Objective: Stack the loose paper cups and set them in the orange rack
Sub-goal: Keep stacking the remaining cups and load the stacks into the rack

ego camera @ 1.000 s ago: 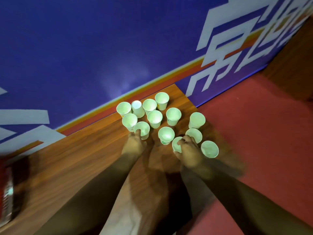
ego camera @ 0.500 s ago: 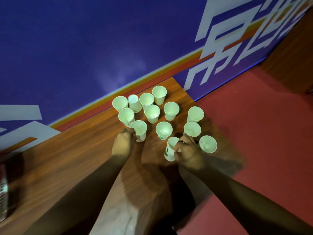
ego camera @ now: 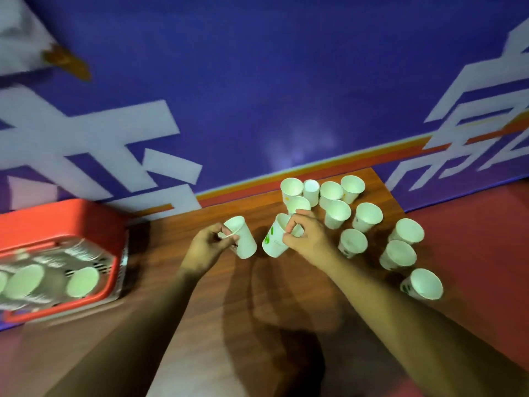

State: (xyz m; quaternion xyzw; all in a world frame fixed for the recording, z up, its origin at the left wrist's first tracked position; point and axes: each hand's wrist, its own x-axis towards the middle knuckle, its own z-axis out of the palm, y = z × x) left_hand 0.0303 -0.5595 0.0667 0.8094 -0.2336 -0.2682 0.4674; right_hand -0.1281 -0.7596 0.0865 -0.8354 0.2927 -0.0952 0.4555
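Both hands are busy with one cup apiece, in the gap between the orange rack and the crowd of loose cups. The left hand pinches the rim of a tilted cup between thumb and fingers. That grip leaves the cup's body free, which I judge suits sliding it into another. The right hand, the farther of the two from the rack, curls its fingers over the rim of a second cup with a green print. This cup tips the other way, so the two bases lean toward each other, close but apart as far as I can tell. Neither cup is nested yet; the step in hand looks like joining this pair to start a stack.

The loose cups stand upright, mouths up, clustered on the wooden bench, beyond the right hand as seen from the rack. The one farthest from the rack sits near the bench's edge, by the red floor. Upright and close together, they should be easy to lift by the rim one at a time.

The rack rests on the same bench against the blue wall, and blurred pale cup mouths show inside it. Some cups seem stowed there already — though blur hides whether they are stacks or singles. Most of the work looks to lie ahead
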